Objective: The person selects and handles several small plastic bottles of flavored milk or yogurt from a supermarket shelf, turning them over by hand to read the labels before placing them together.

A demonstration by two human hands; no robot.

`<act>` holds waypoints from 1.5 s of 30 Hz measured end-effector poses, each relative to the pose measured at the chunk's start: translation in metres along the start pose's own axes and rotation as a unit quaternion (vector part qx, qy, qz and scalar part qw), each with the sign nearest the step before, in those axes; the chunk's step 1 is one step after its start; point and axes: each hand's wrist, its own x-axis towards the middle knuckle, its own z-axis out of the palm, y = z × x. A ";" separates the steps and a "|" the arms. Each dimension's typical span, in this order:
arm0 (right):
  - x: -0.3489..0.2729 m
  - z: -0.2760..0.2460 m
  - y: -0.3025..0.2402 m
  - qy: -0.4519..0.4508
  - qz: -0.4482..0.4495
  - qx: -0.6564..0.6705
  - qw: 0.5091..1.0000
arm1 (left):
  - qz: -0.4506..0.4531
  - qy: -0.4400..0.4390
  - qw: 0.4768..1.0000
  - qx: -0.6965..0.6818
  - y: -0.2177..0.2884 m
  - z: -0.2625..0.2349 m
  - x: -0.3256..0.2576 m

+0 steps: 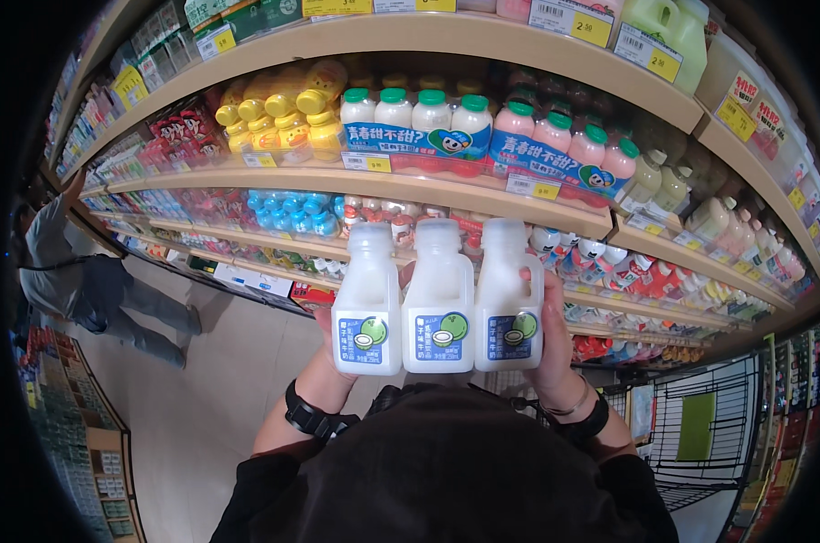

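Much of both hands is hidden: only the fingertips and the heel of the left hand (327, 337) are seen behind the leftmost of three white milk bottles (439, 299), and the right hand (553, 337) is shown mainly as a thumb and palm edge wrapped round the rightmost bottle. The row of bottles is held upright and side by side, touching, pressed between the two hands, so both hands are closed against the outer bottles; the middle bottle is gripped only by its neighbours as far as can be told. The forearms are largely covered by a dark garment (446, 471) that fills the lower middle, and a black watch (312, 418) is seen on the left wrist. The bottles are raised in front of curved wooden shelves (446, 36), whose straight edges are bent by the lens. Behind them stand rows of white and pink green-capped bottles (482, 122), yellow duck-shaped bottles (283, 113) to the left, and small blurred drinks on the lower shelf. A pale tiled floor (220, 380) is seen at the left, where another person (93, 281) reaches toward a far shelf. A black wire basket cart (700, 434) stands at the near right.
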 end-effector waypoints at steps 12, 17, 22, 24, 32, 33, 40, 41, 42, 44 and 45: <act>-0.002 0.000 0.006 0.002 0.000 -0.010 1.000 | -0.041 0.072 0.995 0.047 0.009 0.007 -0.001; -0.001 -0.001 0.006 -0.008 -0.017 -0.034 0.999 | -0.069 0.122 0.987 0.077 0.009 0.011 -0.002; 0.000 0.005 0.001 0.000 -0.013 -0.014 1.000 | -0.051 0.093 0.992 0.066 0.007 0.004 -0.002; 0.001 0.004 0.003 0.001 -0.012 -0.018 1.000 | -0.025 0.052 0.997 0.047 0.004 -0.005 -0.004; -0.005 -0.003 0.006 0.018 -0.001 -0.051 0.999 | -0.011 -0.097 0.986 -0.132 -0.013 -0.025 -0.017; -0.007 -0.009 0.010 0.008 -0.002 -0.043 0.999 | -0.045 -0.125 0.978 -0.162 -0.016 -0.033 -0.020; -0.005 -0.008 0.034 0.061 0.012 0.071 0.996 | -0.004 -0.125 0.961 -0.246 -0.044 -0.052 -0.047; -0.004 -0.007 0.036 0.022 0.027 0.057 0.998 | 0.010 -0.116 0.962 -0.248 -0.050 -0.054 -0.056; -0.004 -0.008 0.038 -0.012 0.039 0.039 0.998 | 0.019 -0.112 0.961 -0.254 -0.055 -0.059 -0.064; -0.003 -0.023 0.060 -0.155 0.028 0.120 0.980 | 0.032 -0.061 0.974 -0.218 -0.063 -0.064 -0.083; -0.007 -0.015 0.056 -0.120 0.094 0.119 0.981 | 0.043 -0.004 0.976 -0.213 -0.072 -0.067 -0.094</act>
